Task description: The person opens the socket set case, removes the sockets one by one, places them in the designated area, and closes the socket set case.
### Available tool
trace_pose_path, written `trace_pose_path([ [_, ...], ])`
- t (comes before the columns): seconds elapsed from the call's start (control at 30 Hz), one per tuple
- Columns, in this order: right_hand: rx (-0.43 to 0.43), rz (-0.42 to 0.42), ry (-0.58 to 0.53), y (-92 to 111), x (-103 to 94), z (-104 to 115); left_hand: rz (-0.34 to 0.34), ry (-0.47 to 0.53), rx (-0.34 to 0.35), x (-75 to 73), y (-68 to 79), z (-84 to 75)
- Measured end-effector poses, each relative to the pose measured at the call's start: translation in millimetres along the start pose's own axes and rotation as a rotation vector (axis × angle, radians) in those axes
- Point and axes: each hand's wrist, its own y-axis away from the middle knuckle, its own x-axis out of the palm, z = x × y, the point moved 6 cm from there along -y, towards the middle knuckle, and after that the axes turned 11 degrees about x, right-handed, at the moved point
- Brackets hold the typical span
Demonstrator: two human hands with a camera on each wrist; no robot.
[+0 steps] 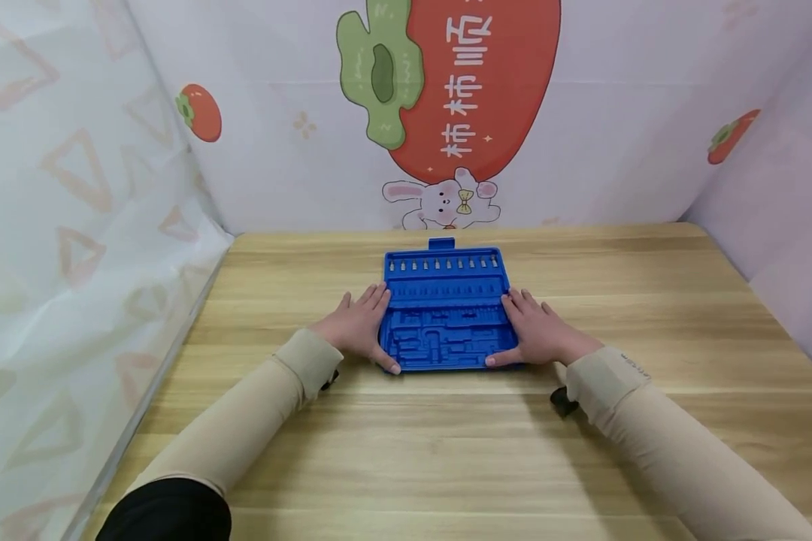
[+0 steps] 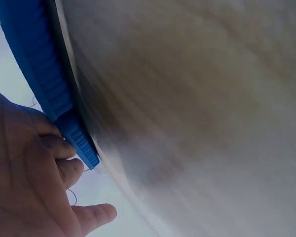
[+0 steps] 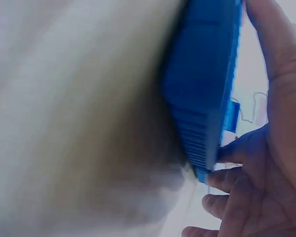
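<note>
An opened blue plastic tool case (image 1: 440, 303) lies flat on the table, its moulded recesses facing up. Along its far half runs a row of small metal bits (image 1: 437, 264). My left hand (image 1: 355, 327) rests against the left side, fingers spread and thumb at the near left corner. On the opposite side, my right hand (image 1: 536, 328) touches the right edge with extended fingers, its thumb lying along the near edge. Both wrist views show the case wall (image 2: 32, 54) from low down, beside the palm and fingers (image 3: 227, 177).
The wood-grain table (image 1: 433, 451) extends around the case. A printed cloth (image 1: 298, 165) hangs behind its far edge, and white sheeting (image 1: 54, 225) hangs along the left. A blue latch tab (image 1: 441, 243) sticks out from the far side of the case.
</note>
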Motion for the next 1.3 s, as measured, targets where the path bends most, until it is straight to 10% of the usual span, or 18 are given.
trace_pose_path([
  [0.23,0.047,-0.119,-0.187,-21.3,-35.2,-4.4,0.003,0.000,-0.001,-3.2,-1.8,3.4],
  [0.53,0.170,-0.055,-0.599,-63.2,-60.6,-15.3,0.025,0.013,-0.003,1.2,-3.1,7.6],
  [1.3,0.189,-0.109,0.020,-113.6,-64.0,21.5,0.041,-0.015,-0.028,-4.8,-2.5,10.7],
])
